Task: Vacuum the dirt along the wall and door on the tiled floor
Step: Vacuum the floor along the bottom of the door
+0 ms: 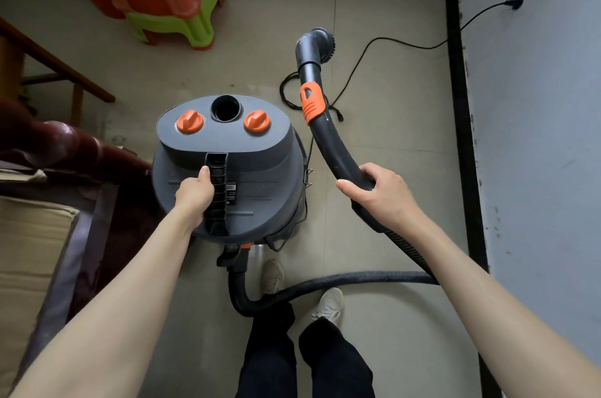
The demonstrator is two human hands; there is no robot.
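Vacuum: grey plastic canister vacuum cleaner (227,166) with two orange knobs, centre frame on beige tiled floor (390,170). Left hand (195,192) grips its black top handle (217,192), likely to reposition it. Right hand (380,192) wraps curved black hose wand (328,140), round brush nozzle (320,41) raised toward black skirting (458,105), upper right.

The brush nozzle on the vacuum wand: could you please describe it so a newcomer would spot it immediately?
Start at the grey vacuum canister in the middle of the tiled floor, then follow the black curved wand held by the right hand away from the person. At its far tip sits the brush nozzle, a grey elbow ending in a round ring of dark bristles, beyond the orange slider.
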